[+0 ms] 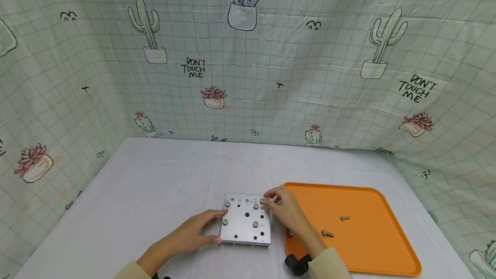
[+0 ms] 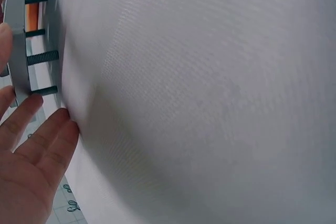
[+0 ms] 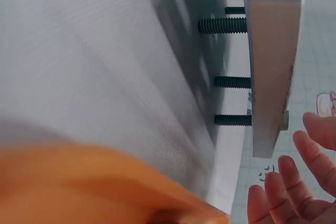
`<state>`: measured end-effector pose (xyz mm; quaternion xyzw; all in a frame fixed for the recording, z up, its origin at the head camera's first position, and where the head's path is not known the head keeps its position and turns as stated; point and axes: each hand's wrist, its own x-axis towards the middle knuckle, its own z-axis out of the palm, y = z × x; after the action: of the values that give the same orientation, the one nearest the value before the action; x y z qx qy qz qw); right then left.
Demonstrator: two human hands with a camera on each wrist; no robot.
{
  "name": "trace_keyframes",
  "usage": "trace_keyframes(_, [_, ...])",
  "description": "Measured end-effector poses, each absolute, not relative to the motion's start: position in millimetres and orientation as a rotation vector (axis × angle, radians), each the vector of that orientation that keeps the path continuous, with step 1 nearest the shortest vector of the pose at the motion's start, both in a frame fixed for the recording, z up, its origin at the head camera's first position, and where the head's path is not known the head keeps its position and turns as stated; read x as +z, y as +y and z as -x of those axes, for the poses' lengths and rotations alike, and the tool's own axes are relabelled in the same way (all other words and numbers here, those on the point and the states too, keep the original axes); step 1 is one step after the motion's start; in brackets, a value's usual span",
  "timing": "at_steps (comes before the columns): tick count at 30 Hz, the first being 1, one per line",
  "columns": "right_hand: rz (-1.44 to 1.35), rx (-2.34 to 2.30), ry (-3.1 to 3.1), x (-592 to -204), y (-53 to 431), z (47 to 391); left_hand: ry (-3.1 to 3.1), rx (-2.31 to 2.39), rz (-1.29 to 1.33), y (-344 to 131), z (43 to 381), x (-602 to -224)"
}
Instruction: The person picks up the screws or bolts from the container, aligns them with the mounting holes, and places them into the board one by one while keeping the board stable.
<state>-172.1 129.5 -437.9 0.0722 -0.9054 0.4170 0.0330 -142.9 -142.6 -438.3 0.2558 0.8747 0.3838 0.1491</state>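
Reference: 12 o'clock points away from the person. The metal plate (image 1: 240,231) lies face up over the counter (image 1: 162,175), directly ahead of the person, with screws (image 3: 231,82) projecting from its underside. The left hand (image 1: 191,232) sits at the plate's 9 o'clock edge; its grip grasps that edge between thumb and fingers. The right hand (image 1: 288,212) is at the 1 o'clock corner, beside a corner screw (image 3: 285,120); its grip appears released, fingers parted around nothing visible. The orange tray (image 1: 372,244) lies at 3 o'clock, carrying a short screw (image 1: 345,218) and a larger screw (image 1: 327,234).

Caution: the projecting shanks differ in length, so downward force at 1 o'clock could rock the plate if the left grip slackens. Uneven finger contact could cross-thread the corner screw. A low right forearm could catch the tray rim and roll its screws.
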Motion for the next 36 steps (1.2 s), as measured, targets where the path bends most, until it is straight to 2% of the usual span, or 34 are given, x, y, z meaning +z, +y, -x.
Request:
trace_keyframes(14, [-0.181, 1.335, -2.828, -419, 149, 154, 2.539, 1.12, -0.736, -143, 142, -442])
trace_keyframes(28, [-0.153, 1.228, -2.902, -414, 203, 131, 2.541, 1.135, -0.739, -143, 140, -441])
trace_keyframes(36, [-0.033, 1.153, -3.0, -414, 230, 125, 2.523, 1.148, -0.742, -143, 139, -441])
